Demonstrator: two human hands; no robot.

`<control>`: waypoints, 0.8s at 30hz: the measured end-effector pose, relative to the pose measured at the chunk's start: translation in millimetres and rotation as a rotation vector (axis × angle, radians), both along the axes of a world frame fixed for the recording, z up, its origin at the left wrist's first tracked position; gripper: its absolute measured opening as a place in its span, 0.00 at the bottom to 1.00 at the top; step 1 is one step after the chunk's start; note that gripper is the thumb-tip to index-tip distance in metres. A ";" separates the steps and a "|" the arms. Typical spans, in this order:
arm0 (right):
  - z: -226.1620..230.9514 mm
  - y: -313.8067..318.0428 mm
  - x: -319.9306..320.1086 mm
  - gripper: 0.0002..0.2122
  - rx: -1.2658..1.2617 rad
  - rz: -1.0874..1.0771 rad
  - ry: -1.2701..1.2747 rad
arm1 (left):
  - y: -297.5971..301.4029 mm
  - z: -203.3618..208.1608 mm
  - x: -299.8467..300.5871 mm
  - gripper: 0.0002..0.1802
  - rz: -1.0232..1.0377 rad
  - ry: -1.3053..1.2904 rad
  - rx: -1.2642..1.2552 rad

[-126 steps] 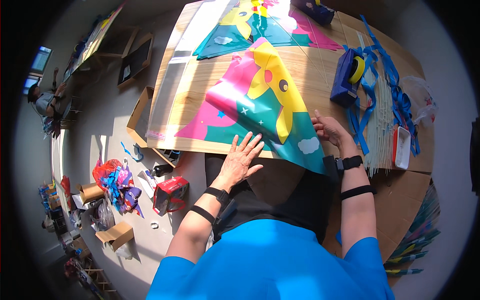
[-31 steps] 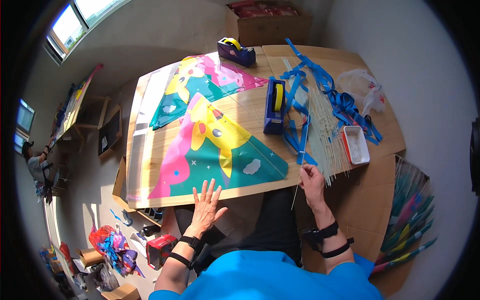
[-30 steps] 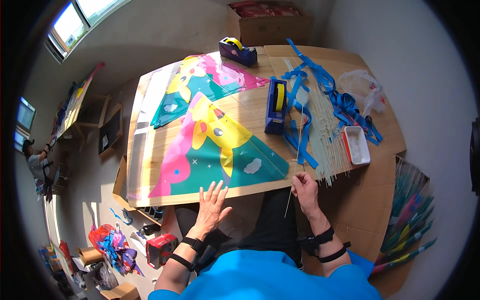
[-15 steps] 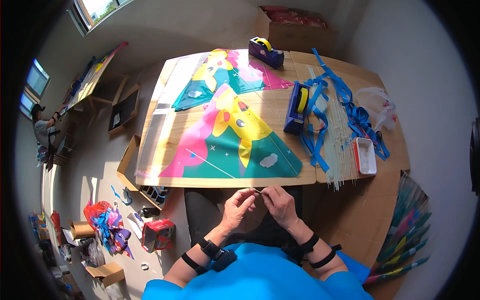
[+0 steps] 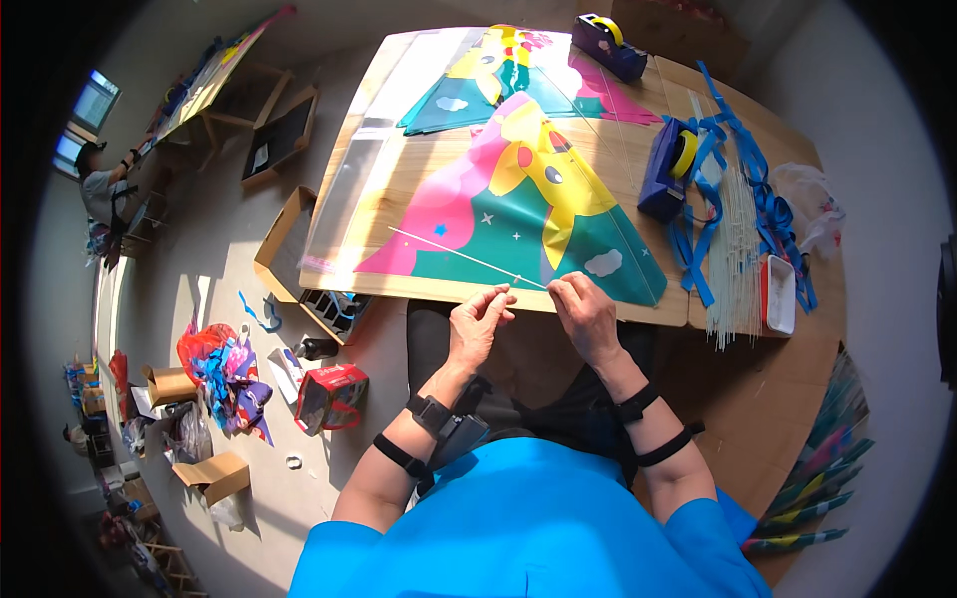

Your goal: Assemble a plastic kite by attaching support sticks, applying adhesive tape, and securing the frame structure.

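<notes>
A thin white rod [image 5: 454,252] slants over the lower edge of a triangular kite [image 5: 588,239] printed in pink, teal and yellow. The rod's near end reaches my right hand [image 5: 588,317], whose thumb and fingers pinch it at the table's front edge. Close by on the left, my left hand [image 5: 477,327] has its thumb and fingertips pressed together just below the rod; whatever they hold is too small to make out. The kite lies flat on the wooden table. Behind it lies a pile of similar kites [image 5: 454,103].
Two blue tape dispensers [image 5: 660,181] with yellow rolls stand on the table. To the right are blue ribbons [image 5: 775,209], a bundle of thin white rods [image 5: 736,259], a red-and-white tray [image 5: 779,297] and a clear plastic bag [image 5: 809,204]. Open cardboard boxes [image 5: 284,239] sit at left.
The view has shifted, so the table sits higher and further right. My hands have moved apart; the right one holds the rod's end, and the left has come away to the left.
</notes>
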State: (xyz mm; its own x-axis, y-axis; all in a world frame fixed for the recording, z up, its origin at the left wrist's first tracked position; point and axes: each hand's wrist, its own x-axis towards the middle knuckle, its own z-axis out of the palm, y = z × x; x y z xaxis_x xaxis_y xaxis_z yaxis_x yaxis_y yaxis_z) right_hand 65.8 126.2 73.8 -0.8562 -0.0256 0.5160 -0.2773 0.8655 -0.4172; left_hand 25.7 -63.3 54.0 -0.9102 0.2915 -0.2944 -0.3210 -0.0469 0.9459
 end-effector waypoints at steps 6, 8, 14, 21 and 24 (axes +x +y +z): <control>-44.4 14.0 -39.7 0.06 0.181 -0.016 -0.027 | -32.1 -34.1 -40.0 0.07 0.101 0.761 -0.672; -56.3 11.9 -37.7 0.06 0.225 0.069 -0.102 | -42.8 -40.3 -46.4 0.12 0.123 0.812 -0.813; -69.4 8.6 -34.1 0.04 0.192 0.066 -0.175 | -57.6 -39.6 -59.2 0.16 -0.094 1.044 -0.984; -65.0 36.8 -31.3 0.03 0.146 0.008 -0.258 | -40.3 -63.1 -42.9 0.29 -0.496 1.107 -0.891; -63.8 56.5 -23.3 0.03 0.150 -0.025 -0.238 | -30.5 -58.3 -41.3 0.30 -0.527 1.104 -0.890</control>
